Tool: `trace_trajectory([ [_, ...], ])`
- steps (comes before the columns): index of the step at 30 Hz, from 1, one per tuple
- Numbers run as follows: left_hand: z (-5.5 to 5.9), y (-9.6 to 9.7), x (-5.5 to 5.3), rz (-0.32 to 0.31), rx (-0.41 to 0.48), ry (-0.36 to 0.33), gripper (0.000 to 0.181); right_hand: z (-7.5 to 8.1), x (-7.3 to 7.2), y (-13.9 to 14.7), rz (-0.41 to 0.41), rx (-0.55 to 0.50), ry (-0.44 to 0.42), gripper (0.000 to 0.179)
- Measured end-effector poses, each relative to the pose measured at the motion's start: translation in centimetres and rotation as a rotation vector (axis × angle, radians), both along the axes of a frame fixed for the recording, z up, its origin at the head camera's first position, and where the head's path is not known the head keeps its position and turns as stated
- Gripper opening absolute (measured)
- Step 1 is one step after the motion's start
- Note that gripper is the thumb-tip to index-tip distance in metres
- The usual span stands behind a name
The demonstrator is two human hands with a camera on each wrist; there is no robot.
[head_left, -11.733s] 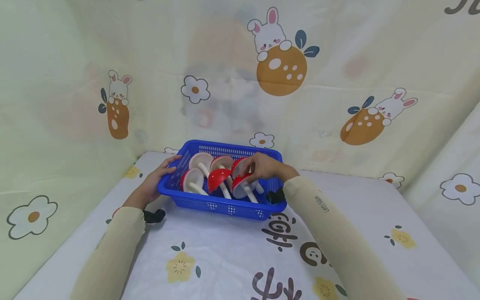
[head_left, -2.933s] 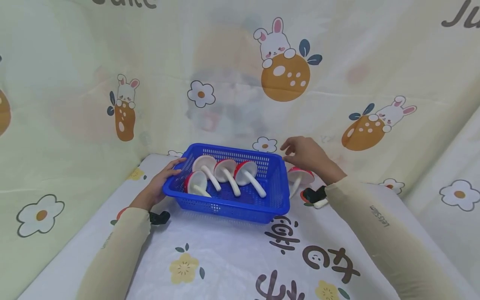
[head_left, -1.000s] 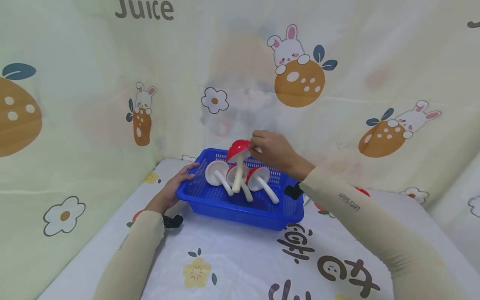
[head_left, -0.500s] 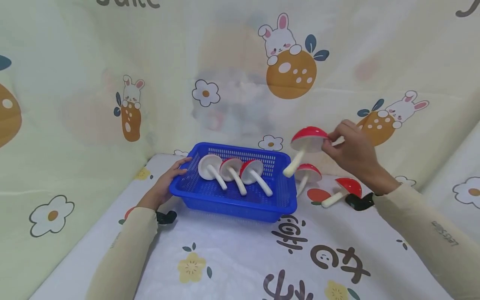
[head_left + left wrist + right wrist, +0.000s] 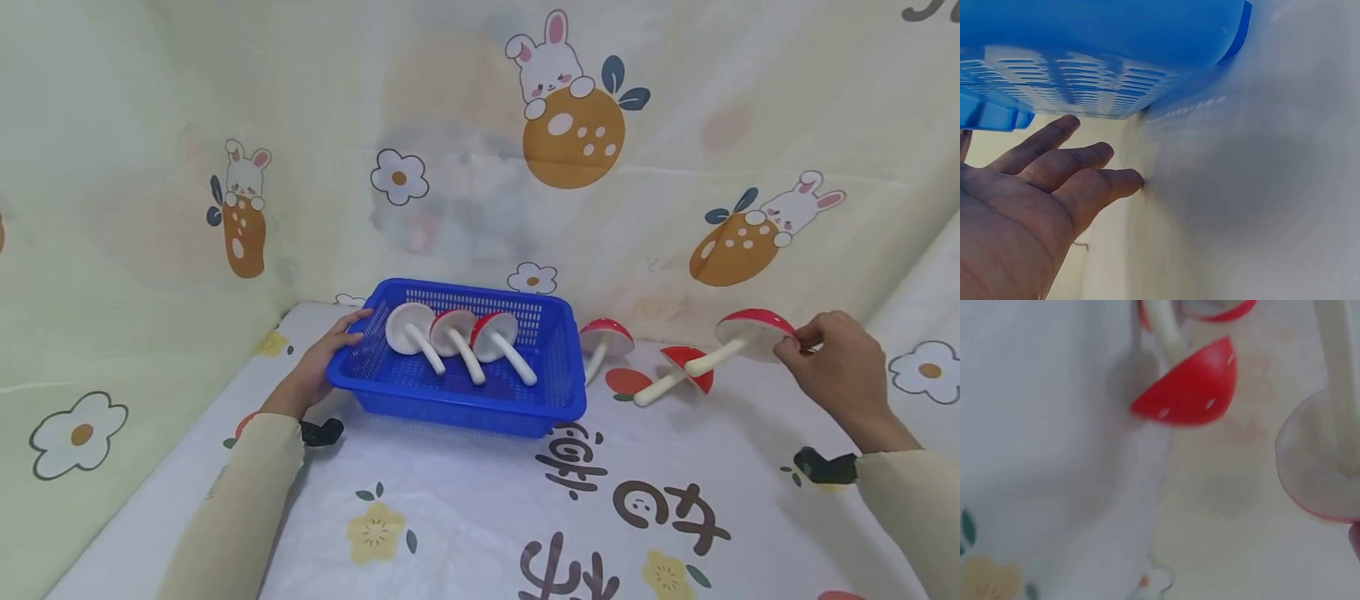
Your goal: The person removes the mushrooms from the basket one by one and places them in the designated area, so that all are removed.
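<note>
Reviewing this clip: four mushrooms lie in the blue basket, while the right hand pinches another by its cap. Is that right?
Not quite: the mushroom count is off. The head view shows three mushrooms in the blue basket, not four. The right hand does pinch another mushroom by its cap.

Left sleeve (image 5: 232,517): smooth cream-beige fabric, ending in a cuff at the wrist; small faint lettering (image 5: 216,483) along outer side. Right sleeve (image 5: 915,508): matching cream-beige. Wrist fittings: compact black left unit (image 5: 322,432); matching right unit (image 5: 825,467).
</note>
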State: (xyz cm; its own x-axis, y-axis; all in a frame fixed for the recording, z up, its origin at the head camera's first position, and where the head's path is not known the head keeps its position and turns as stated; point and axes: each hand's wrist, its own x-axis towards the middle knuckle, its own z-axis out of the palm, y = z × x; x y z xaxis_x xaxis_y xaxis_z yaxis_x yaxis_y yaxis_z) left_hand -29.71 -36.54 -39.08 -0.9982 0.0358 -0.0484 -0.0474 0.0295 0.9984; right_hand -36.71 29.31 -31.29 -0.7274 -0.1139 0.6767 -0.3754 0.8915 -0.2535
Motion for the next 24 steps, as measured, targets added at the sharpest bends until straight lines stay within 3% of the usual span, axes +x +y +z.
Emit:
trace_trajectory([
  [5,0.3,0.2,0.0,0.007,-0.007,-0.002,0.052,-2.3,-0.9,3.4,-0.075,0.023,-0.128,0.022],
  [12,0.4,0.2,0.1,0.017,-0.001,-0.017,0.052,-4.4,-1.9,4.8,-0.114,0.050,-0.268,0.022],
  [24,0.2,0.2,0.3,0.018,-0.006,-0.019,0.052,-5.7,-4.1,4.7,-0.093,0.084,-0.280,0.021],
])
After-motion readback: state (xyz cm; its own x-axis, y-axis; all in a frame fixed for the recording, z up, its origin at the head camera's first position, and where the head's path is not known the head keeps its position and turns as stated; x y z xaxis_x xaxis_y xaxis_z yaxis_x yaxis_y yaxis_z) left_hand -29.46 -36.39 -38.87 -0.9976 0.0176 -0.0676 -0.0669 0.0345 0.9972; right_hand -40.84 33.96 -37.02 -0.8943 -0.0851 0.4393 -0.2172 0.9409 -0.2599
